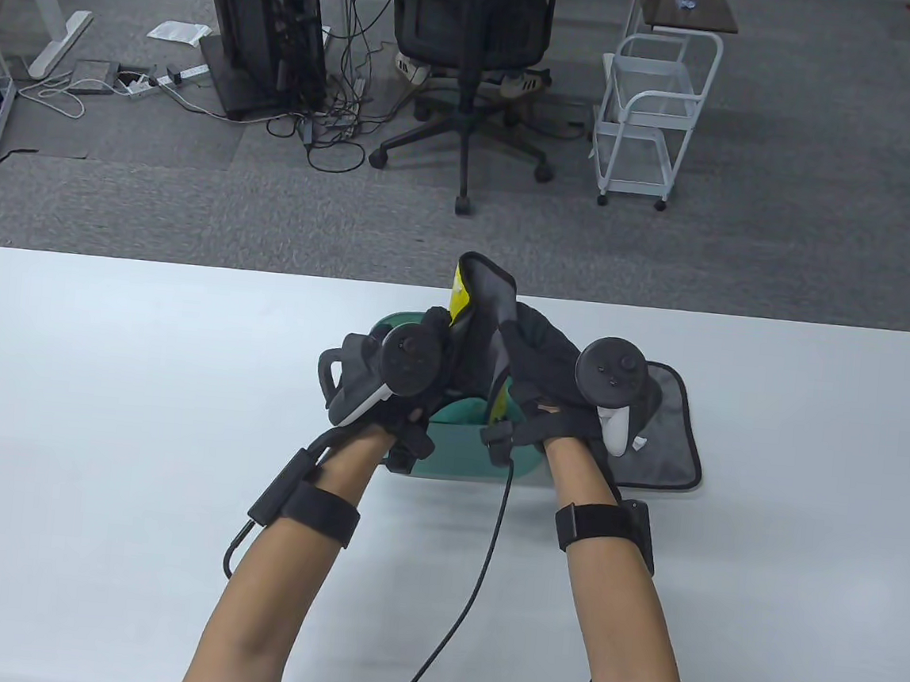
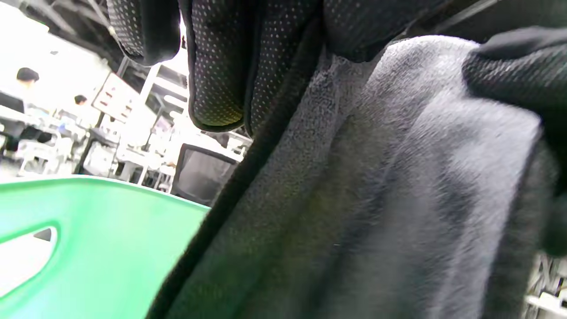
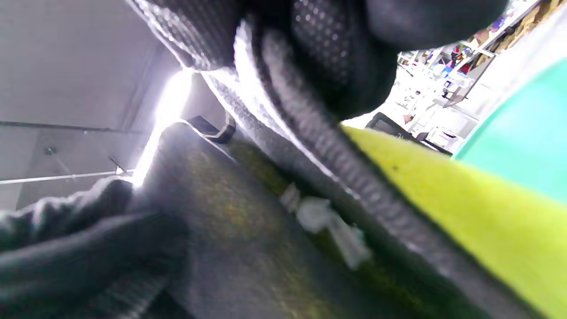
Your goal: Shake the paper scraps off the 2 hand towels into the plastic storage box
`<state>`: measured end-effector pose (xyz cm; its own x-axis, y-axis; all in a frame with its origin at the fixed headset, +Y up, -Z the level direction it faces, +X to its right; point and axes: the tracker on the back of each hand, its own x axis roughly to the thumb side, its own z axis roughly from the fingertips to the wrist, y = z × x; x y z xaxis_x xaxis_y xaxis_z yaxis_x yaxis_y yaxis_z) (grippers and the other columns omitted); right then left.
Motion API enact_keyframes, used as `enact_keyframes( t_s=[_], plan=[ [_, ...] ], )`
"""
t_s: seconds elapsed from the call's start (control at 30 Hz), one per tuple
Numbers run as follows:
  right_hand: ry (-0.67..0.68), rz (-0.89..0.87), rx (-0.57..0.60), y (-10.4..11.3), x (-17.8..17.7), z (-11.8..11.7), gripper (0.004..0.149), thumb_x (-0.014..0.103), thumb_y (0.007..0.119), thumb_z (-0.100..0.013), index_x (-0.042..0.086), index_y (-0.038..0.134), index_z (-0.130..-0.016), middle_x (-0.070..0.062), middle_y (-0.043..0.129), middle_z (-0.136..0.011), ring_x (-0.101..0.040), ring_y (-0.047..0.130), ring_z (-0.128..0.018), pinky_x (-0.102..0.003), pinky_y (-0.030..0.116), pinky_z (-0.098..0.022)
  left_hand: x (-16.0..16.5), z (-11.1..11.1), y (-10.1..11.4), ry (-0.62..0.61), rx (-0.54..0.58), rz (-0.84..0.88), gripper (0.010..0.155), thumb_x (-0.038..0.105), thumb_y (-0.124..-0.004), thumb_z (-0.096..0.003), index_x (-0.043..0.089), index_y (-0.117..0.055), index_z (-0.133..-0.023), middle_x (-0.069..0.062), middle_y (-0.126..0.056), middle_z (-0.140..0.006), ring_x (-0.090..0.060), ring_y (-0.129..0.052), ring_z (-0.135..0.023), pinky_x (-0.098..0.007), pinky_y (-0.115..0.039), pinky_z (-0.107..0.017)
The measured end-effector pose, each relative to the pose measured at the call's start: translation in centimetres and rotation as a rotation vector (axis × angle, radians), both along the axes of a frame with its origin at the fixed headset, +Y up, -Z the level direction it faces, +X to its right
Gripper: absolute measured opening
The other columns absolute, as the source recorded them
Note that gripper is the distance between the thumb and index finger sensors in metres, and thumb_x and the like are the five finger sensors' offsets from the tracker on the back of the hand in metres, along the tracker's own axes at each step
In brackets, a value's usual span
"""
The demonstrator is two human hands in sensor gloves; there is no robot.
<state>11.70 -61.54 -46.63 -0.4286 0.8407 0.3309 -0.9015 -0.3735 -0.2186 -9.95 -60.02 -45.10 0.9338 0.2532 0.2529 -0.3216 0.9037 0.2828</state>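
Held towel: grey-and-yellow hand towel (image 1: pixel 483 312) is up off the bench (image 1: pixel 141 377), bunched and standing roughly upright, long axis running top to bottom; lower end drops toward the green plastic storage box (image 1: pixel 462 445).
Left hand (image 1: pixel 388 375): fingers (image 2: pixel 217 71) curled round the towel's left edge, gripping it; cloth hangs directly below them in the left wrist view.
Right hand (image 1: pixel 547 381): fingers (image 3: pixel 336 57) pinch the towel's dark hem on the right side; yellow face of the cloth runs down and away from them.
Box position: directly beneath both sets of fingers, rim close under the towel; green wall shows in both wrist views.
Paper scrap (image 3: pixel 332 226): a pale, blurred bit clings to the grey face below the right fingers; likely one scrap not yet shaken loose.
Second towel (image 1: pixel 665 439): grey, dark-edged, flat on the bench just right of the box, beside the right wrist; a small white scrap (image 1: pixel 640 444) lies on it.
Key relation: towel hangs from the fingers straight over the box opening, so anything dislodged should fall inside. Both hands equally near; right hand nearer the second towel.
Step judged: first towel in hand, second not yet lifted.
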Motion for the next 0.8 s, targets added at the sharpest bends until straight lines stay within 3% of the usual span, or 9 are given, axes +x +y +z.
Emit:
enact_keyframes(
  t_s=[0.1,0.2,0.3,0.4,0.5,0.6,0.67,0.73,0.8],
  plan=[
    [-0.006,-0.034,0.045,1.1,0.2,0.4,0.040,0.032,0.081,-0.056,0.009,0.078,-0.089,-0.013,0.096,-0.069,-0.032,0.097,-0.040,-0.039,0.084,-0.025,-0.1,0.1,0.6,0.018,0.002,0.094,0.046,0.038,-0.068,-0.0544,0.018,-0.058,-0.095,0.003,-0.092,-0.077,-0.029,-0.098,-0.081,-0.053,-0.069,-0.072],
    [-0.050,0.084,-0.049,0.4,0.6,0.2,0.040,0.032,0.080,-0.056,0.010,0.078,-0.089,-0.013,0.097,-0.069,-0.031,0.097,-0.040,-0.039,0.084,-0.025,-0.5,-0.5,0.0,0.063,-0.088,0.013,0.047,0.038,-0.069,-0.0532,0.016,-0.060,-0.094,0.001,-0.094,-0.074,-0.031,-0.100,-0.077,-0.053,-0.073,-0.068],
    [-0.037,-0.038,0.016,0.8,0.8,0.5,0.040,0.032,0.081,-0.056,0.009,0.078,-0.089,-0.014,0.096,-0.068,-0.032,0.097,-0.040,-0.039,0.083,-0.025,-0.9,0.0,0.7,0.065,0.015,0.080,0.046,0.038,-0.068,-0.0540,0.018,-0.059,-0.095,0.003,-0.093,-0.076,-0.029,-0.099,-0.081,-0.053,-0.070,-0.071],
    [-0.078,0.106,-0.066,0.0,1.0,0.3,0.040,0.033,0.080,-0.056,0.010,0.078,-0.089,-0.012,0.097,-0.069,-0.030,0.097,-0.040,-0.038,0.084,-0.025,-1.1,-0.3,0.2,0.073,-0.086,0.015,0.047,0.038,-0.068,-0.0532,0.016,-0.060,-0.094,0.002,-0.094,-0.075,-0.030,-0.100,-0.078,-0.053,-0.072,-0.069],
    [-0.050,-0.083,-0.001,0.6,1.1,0.8,0.040,0.031,0.081,-0.056,0.008,0.078,-0.089,-0.014,0.096,-0.069,-0.032,0.096,-0.040,-0.040,0.083,-0.025,-1.5,0.4,1.1,0.065,0.037,0.115,0.047,0.039,-0.067,-0.0544,0.017,-0.057,-0.095,0.003,-0.092,-0.077,-0.029,-0.098,-0.081,-0.052,-0.069,-0.072],
    [-0.111,0.172,-0.094,0.0,1.5,0.7,0.040,0.033,0.080,-0.056,0.010,0.078,-0.089,-0.013,0.097,-0.070,-0.031,0.097,-0.041,-0.039,0.084,-0.026,-1.8,0.2,0.5,0.102,-0.057,0.035,0.047,0.039,-0.067,-0.0533,0.015,-0.059,-0.093,0.002,-0.093,-0.076,-0.030,-0.100,-0.077,-0.051,-0.073,-0.068],
    [-0.097,0.018,-0.012,0.6,1.7,1.1,0.040,0.033,0.080,-0.057,0.010,0.078,-0.089,-0.012,0.097,-0.070,-0.031,0.097,-0.041,-0.039,0.084,-0.026,-2.2,0.5,1.2,0.104,0.058,0.117,0.047,0.039,-0.066,-0.0540,0.014,-0.058,-0.092,0.002,-0.091,-0.077,-0.030,-0.099,-0.079,-0.051,-0.072,-0.069],
    [-0.105,-0.062,-0.002,0.5,1.6,1.2,0.040,0.031,0.080,-0.057,0.008,0.077,-0.090,-0.016,0.095,-0.071,-0.035,0.095,-0.043,-0.042,0.082,-0.027,-2.1,0.9,1.4,0.086,0.059,0.175,0.047,0.038,-0.065,-0.0551,0.014,-0.054,-0.094,0.001,-0.088,-0.081,-0.032,-0.095,-0.083,-0.052,-0.068,-0.073],
    [-0.133,0.160,-0.095,-0.1,1.4,0.9,0.040,0.032,0.080,-0.057,0.009,0.077,-0.090,-0.015,0.095,-0.072,-0.034,0.097,-0.043,-0.041,0.084,-0.027,-1.7,0.2,0.8,0.124,-0.054,0.059,0.047,0.037,-0.067,-0.0534,0.012,-0.058,-0.092,0.000,-0.091,-0.078,-0.033,-0.099,-0.078,-0.052,-0.073,-0.068]
  ],
)
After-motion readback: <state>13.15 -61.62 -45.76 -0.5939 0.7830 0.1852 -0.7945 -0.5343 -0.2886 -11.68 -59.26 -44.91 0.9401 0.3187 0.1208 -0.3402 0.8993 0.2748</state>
